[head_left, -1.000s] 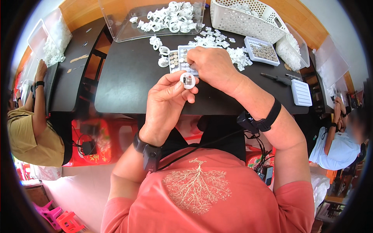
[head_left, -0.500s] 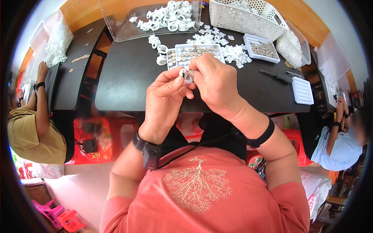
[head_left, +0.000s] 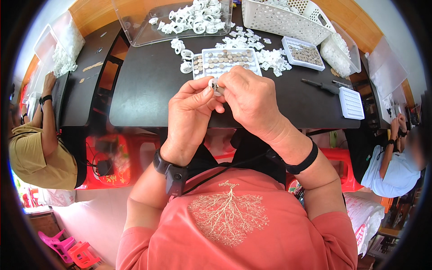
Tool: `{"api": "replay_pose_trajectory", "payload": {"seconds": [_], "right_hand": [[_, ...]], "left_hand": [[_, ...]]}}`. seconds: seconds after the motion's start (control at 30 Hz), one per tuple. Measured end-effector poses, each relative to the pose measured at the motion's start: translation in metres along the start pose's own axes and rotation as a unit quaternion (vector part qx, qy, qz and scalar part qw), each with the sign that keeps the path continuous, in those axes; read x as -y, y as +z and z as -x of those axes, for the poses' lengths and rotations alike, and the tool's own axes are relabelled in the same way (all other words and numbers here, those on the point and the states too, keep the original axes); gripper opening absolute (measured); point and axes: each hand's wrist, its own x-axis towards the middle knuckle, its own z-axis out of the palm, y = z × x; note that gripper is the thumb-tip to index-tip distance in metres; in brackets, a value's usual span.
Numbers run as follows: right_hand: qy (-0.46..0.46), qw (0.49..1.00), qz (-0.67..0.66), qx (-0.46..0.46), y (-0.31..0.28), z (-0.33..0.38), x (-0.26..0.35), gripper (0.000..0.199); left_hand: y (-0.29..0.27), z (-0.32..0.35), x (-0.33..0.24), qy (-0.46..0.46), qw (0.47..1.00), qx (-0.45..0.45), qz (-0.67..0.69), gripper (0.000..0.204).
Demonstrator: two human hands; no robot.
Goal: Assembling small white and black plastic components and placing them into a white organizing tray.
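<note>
Between the thumb and fingertips of my left hand is a small white round plastic part with dark spots, held just over the table's near edge. My right hand is closed, with thumb and forefinger pinched against that part's right side. Whatever its fingertips hold there is hidden. Right behind my hands lies a white tray carrying several round silvery discs that look like button cells. Several white ring-shaped parts sit left of the tray, and a pile of small white plastic pieces to its right.
At the back, a clear bin holds more ring parts beside a white perforated basket. On the right are another disc tray, a screwdriver and a pale slotted tray. Other people work at both sides.
My right hand has dipped slightly and turned a little against the white part. My left hand holds nearly the same place.
</note>
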Motion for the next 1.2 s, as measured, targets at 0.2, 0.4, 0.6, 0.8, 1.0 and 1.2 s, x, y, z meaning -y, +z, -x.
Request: {"api": "replay_pose_trajectory", "payload": {"seconds": [0.2,0.4,0.6,0.8,1.0,1.2], "right_hand": [[0.012,1.000,-0.018,0.000,0.0000,0.0015,-0.0010,0.012],[0.105,0.981,-0.165,-0.017,0.0027,0.0024,-0.0060,0.011],[0.178,0.954,-0.239,-0.006,0.0050,0.0030,-0.0051,0.008],[0.232,0.922,-0.309,-0.006,0.0058,0.0047,-0.0042,0.008],[0.197,0.949,-0.246,0.017,0.0036,0.0045,-0.0062,0.007],[0.173,0.960,-0.218,0.022,0.0023,0.0057,-0.0046,0.005]], "left_hand": [[0.0014,0.0004,-0.0002,0.003,1.000,-0.009,-0.008,0.024],[0.0030,-0.0002,0.0002,0.005,1.000,-0.010,-0.007,0.023],[0.0021,-0.0010,-0.0006,0.004,1.000,-0.011,-0.006,0.022],[0.0014,-0.0021,0.0003,0.005,1.000,-0.008,-0.006,0.022],[0.0002,-0.0036,0.0003,0.004,1.000,-0.005,-0.012,0.021],[0.0020,-0.0042,0.0004,0.005,1.000,-0.002,-0.012,0.020]]}}
